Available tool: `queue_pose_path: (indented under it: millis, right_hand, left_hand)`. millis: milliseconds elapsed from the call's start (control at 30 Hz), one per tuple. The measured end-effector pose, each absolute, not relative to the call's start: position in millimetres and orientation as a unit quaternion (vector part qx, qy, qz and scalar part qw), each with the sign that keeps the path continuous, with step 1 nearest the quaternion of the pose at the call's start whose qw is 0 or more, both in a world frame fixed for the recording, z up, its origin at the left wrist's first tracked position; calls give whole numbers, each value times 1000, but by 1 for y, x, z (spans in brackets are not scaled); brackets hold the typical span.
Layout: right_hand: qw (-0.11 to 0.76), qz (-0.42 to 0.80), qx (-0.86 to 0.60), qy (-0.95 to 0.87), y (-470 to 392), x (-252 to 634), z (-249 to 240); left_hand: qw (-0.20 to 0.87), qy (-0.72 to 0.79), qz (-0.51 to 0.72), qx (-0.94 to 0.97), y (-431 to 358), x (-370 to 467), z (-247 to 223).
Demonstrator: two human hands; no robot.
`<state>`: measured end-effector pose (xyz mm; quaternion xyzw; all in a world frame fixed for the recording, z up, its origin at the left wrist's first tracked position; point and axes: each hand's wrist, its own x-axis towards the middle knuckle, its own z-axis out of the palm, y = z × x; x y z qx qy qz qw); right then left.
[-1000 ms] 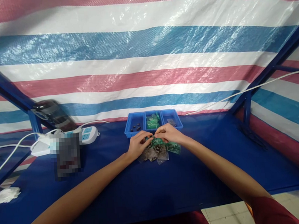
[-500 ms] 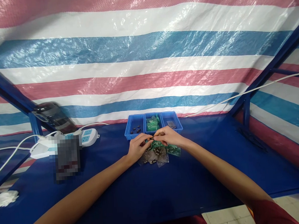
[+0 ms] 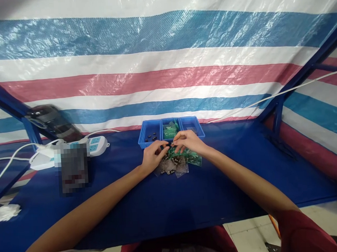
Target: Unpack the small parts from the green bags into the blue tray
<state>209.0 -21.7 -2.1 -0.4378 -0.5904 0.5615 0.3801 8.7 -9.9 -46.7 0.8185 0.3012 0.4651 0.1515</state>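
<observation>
Just in front of three joined blue bins, my left hand [image 3: 153, 156] and my right hand [image 3: 188, 142] face each other with bent fingers. Between my right thumb and forefinger is a small metallic part [image 3: 172, 144]. My left fingertips are pinched close by; what they hold, if anything, is too small to make out. Under the hands lie clear plastic bags [image 3: 170, 166] with small metal parts and a green bag [image 3: 195, 158]. The left bin [image 3: 143, 141] holds several small dark parts, the middle one green packets [image 3: 170, 129], the right one a flat clear packet.
On the left are a white power strip [image 3: 98, 145] with cables, a blurred dark object [image 3: 74, 168], a dark bottle-like object [image 3: 54, 122] and crumpled white material [image 3: 6, 212]. Blue frame posts stand at both sides, before a striped sheet.
The view has tilted down, so the bins and table sit higher in the picture. My fingertips have drawn slightly apart, and the small part now shows at my right fingers.
</observation>
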Motion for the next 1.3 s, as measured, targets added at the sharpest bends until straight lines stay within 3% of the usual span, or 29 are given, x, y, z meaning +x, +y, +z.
queue_pose_path:
  millis: [1300]
  right_hand:
    - [347, 541, -434, -631, -27, 205, 12]
  left_hand:
    - [123, 313, 471, 815, -12, 4, -47]
